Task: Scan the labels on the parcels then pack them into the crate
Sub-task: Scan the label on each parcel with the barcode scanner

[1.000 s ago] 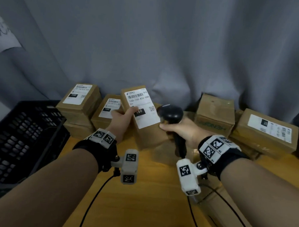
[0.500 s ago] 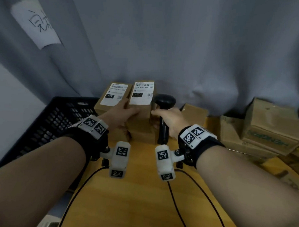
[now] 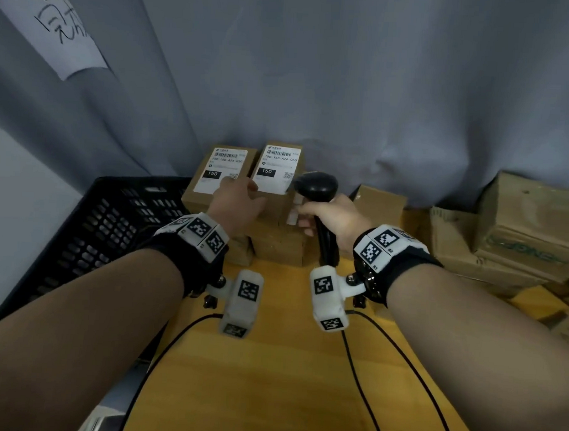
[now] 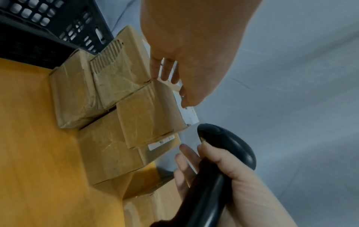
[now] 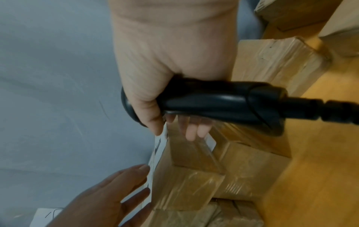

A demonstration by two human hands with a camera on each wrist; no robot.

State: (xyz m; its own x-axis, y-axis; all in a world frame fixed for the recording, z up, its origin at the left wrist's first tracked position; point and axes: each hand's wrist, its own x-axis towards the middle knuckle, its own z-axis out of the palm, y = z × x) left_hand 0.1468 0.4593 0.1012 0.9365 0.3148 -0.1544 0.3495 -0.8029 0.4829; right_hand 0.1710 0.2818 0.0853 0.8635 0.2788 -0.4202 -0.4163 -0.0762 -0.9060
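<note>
Beside the black crate (image 3: 90,226), left hand (image 3: 236,202) loose-fingered on labelled parcels (image 3: 278,169), right hand (image 3: 337,217) gripping scanner (image 3: 315,185).

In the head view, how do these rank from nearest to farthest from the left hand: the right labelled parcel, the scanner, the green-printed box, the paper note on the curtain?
From the left hand:
1. Right labelled parcel, just beyond its fingers.
2. Scanner, to its right, held by the right hand.
3. Paper note, upper left on the curtain.
4. Green-printed box, far right.

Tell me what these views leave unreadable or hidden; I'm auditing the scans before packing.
- Head view: the small print on both parcel labels is too small to read.
- Head view: the black crate floor is cut off by the left arm.
- Right wrist view: the scanner window is hidden by the right hand.
</note>
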